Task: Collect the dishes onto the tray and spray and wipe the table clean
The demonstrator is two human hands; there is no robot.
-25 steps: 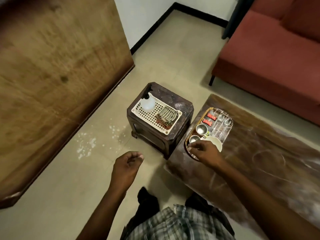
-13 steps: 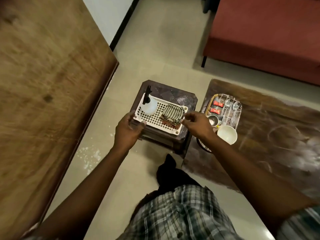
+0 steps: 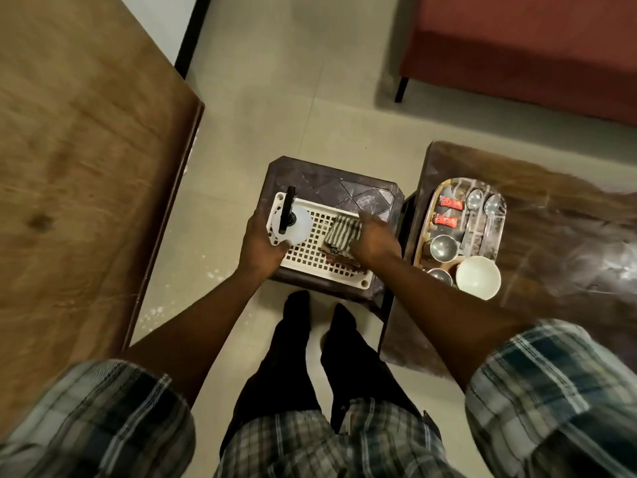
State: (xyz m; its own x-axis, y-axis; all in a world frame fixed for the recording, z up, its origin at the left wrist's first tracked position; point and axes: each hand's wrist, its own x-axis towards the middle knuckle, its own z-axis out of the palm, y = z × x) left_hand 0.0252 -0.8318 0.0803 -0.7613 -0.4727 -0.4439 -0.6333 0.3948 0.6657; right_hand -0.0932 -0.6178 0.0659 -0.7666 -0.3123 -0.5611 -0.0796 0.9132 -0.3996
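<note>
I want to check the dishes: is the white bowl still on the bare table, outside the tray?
No, the white bowl sits at the near end of the tray.

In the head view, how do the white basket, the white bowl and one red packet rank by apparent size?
1. white basket
2. white bowl
3. red packet

The gaps look clear, so nearness should not change this order.

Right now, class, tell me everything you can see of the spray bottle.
The spray bottle is round-bodied, of translucent whitish plastic, with a black trigger head on top. Seen from above, it stands upright in the left end of a white slotted basket on a dark stool. The left hand has its grip around the near side. Its fill level cannot be told.
</note>
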